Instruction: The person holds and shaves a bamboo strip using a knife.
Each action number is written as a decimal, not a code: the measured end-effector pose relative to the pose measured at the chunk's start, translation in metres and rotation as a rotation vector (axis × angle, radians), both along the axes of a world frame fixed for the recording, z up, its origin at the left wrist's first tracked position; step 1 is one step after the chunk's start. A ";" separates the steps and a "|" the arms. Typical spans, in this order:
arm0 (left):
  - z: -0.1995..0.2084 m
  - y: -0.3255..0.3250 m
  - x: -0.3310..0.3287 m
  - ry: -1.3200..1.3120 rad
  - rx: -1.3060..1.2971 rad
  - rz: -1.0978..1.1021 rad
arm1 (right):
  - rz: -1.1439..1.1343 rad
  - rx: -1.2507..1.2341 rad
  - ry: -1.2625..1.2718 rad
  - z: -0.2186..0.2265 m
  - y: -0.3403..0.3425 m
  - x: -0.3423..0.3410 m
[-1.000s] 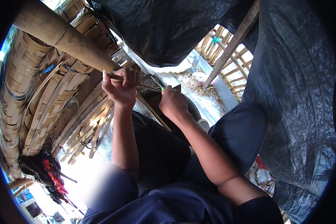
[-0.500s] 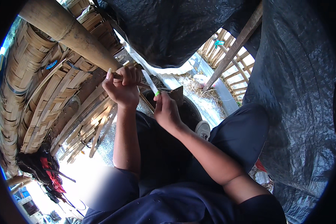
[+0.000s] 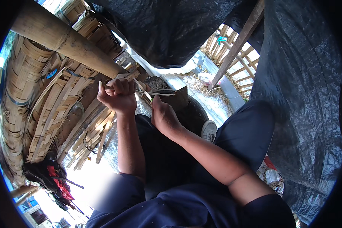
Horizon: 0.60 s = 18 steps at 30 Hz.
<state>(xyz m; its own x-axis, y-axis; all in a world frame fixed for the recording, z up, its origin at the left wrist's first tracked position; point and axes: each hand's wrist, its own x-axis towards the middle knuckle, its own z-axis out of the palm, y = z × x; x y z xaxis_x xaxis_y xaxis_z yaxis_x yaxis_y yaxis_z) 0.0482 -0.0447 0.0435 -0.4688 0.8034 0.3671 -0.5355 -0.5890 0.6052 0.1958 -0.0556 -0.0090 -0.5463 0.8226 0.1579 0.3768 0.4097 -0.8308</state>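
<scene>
My left hand (image 3: 117, 94) is closed in a fist around a narrow bamboo strip (image 3: 164, 94), which pokes out on both sides of it. The strip's thin pale end runs right, in front of a dark brown block (image 3: 181, 97). My right hand (image 3: 164, 115) is closed on a knife (image 3: 144, 90), its handle mostly hidden by my fingers. A green bit shows at the fingertips. The pale blade slants up and left across the strip, close to my left fist; whether it touches the strip I cannot tell.
A thick bamboo pole (image 3: 70, 41) slopes in from upper left, beside woven bamboo panels (image 3: 34, 79). Loose split bamboo pieces (image 3: 89, 140) lie at left. A dark round tub (image 3: 195, 114) stands below my hands. Black plastic sheeting (image 3: 300, 95) hangs ahead and at right, near a wooden post (image 3: 239, 43).
Both hands have shifted a little left and down, still gripping the strip and the knife. The blade is seen more foreshortened, and the strip's pale end shows more plainly. The view has tilted slightly.
</scene>
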 end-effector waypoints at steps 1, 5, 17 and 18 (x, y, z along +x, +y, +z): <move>0.000 0.000 -0.001 0.002 -0.001 -0.002 | -0.002 -0.001 0.002 -0.002 0.001 0.000; 0.001 0.002 -0.001 -0.029 -0.048 0.053 | -0.002 -0.014 -0.120 -0.011 0.006 -0.003; 0.003 0.013 -0.001 -0.068 -0.140 0.191 | 0.011 -0.021 -0.239 -0.016 0.014 -0.009; 0.004 0.016 0.000 -0.056 -0.141 0.192 | 0.008 -0.003 -0.234 -0.017 0.016 -0.008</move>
